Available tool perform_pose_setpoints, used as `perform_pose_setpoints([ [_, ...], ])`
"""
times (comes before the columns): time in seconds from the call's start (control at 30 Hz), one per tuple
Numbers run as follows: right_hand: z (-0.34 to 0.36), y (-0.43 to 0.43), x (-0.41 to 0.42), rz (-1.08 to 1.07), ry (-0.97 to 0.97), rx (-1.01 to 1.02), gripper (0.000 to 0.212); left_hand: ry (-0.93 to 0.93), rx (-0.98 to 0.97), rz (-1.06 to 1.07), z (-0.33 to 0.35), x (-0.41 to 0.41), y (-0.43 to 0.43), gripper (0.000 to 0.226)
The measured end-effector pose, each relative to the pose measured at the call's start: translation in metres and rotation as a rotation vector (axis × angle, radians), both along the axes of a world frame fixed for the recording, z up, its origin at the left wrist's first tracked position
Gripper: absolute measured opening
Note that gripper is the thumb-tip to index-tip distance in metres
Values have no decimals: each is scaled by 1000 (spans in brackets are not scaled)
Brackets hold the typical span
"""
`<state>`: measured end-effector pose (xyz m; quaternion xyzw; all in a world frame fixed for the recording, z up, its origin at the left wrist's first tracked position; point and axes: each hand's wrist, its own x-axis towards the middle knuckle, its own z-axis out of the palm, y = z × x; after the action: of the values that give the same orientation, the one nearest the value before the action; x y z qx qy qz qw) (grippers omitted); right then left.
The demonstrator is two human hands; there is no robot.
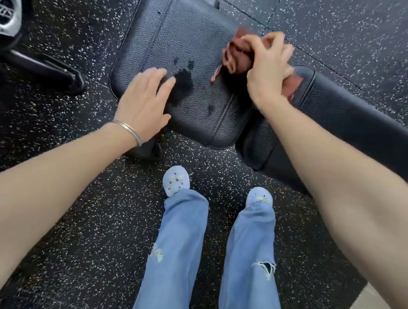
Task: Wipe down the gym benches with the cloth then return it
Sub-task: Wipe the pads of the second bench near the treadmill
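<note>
A black padded gym bench lies below me, its seat pad [185,34] in the middle and its longer back pad [358,129] running off to the right. Dark wet spots [181,85] mark the seat pad. My right hand [270,66] is shut on a crumpled reddish-brown cloth [238,54], pressing it on the right edge of the seat pad, near the gap between the pads. My left hand [144,101] rests flat with fingers spread on the seat pad's near left edge, just beside the largest wet spot.
Black dumbbells with silver end caps [4,11] sit on a rack at the left, with a black rack foot [52,72] reaching toward the bench. Speckled rubber flooring [99,218] surrounds the bench. My legs in blue jeans and light blue shoes [177,180] stand close in front.
</note>
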<state>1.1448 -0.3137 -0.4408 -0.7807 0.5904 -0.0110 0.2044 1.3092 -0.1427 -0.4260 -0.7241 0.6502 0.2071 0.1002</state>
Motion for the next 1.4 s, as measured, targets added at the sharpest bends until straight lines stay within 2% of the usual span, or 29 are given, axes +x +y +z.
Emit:
perform_pose_setpoints([
  [0.17, 7, 21, 12, -94, 17, -2, 56, -21, 10, 71, 3, 18, 6, 78],
  [0.27, 9, 75, 2, 70, 64, 8, 64, -10, 18, 95, 4, 20, 6, 79],
  [0.33, 8, 99, -5, 219, 83, 40, 61, 8, 16, 102, 3, 21, 5, 80],
  [0.43, 8, 90, -6, 317, 120, 67, 45, 14, -1, 116, 1, 25, 4, 80],
  [0.53, 7, 57, 8, 347, 148, -3, 42, 4, 14, 101, -2, 33, 6, 80],
  [0.6, 4, 23, 28, 259, 127, -29, 46, 19, 14, 96, -4, 37, 9, 79],
  [0.73, -2, -26, 74, -22, 8, 85, 49, 43, 15, 120, -7, 45, 14, 77],
  [0.8, 1, -15, 80, -34, 25, 50, 55, 51, 23, 147, -6, 48, 16, 76],
  [0.9, 6, 32, 59, 177, 81, -18, 65, 64, 28, 155, -5, 53, 14, 76],
  [1.0, 5, 75, 38, 388, 49, 77, 53, 76, 46, 194, -4, 57, 6, 78],
  [1.1, 4, 70, 38, 454, 39, 126, 51, 79, 60, 202, -6, 58, 0, 80],
  [1.2, 6, 41, 60, 367, 21, 96, 55, 89, 62, 190, -5, 62, 0, 80],
  [1.3, 1, 0, 98, 168, 13, 28, 56, 109, 68, 202, -6, 67, 0, 79],
  [1.4, -5, -34, 131, 67, 26, 60, 52, 132, 72, 254, -5, 68, 0, 79],
])
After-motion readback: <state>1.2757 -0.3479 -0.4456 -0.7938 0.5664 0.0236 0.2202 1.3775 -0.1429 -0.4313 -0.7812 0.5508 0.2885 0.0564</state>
